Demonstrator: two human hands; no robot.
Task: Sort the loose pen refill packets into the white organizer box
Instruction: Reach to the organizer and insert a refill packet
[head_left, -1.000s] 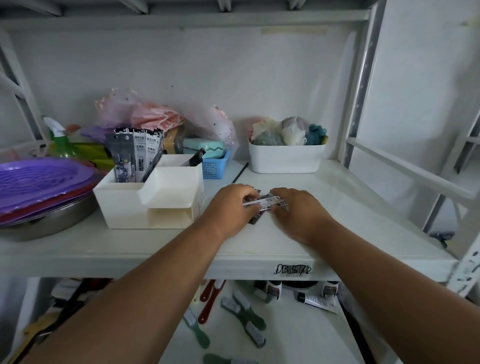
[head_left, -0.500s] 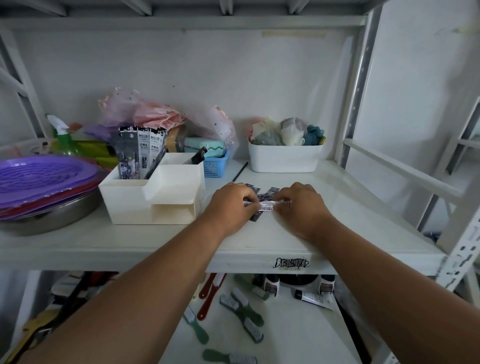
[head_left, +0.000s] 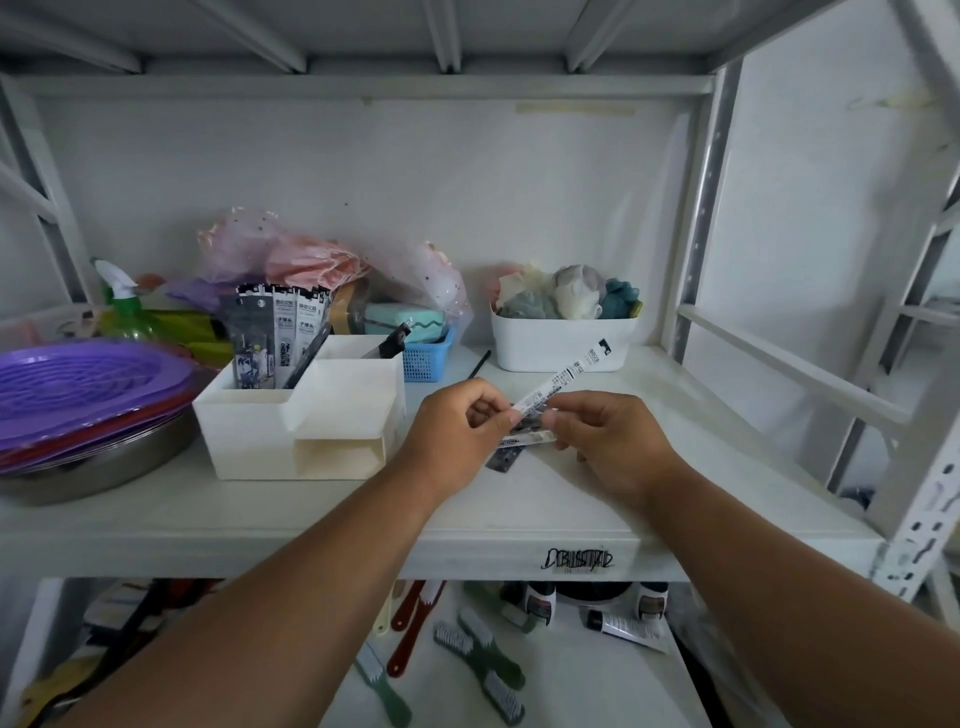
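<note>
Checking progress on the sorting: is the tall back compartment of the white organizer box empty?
No: several refill packets stand upright in the tall back compartment of the organizer box.

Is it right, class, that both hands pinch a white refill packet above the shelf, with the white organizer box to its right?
Not quite. The head view shows the left hand and right hand pinching the white refill packet above the shelf, but the organizer box stands to its left, not its right.
</note>
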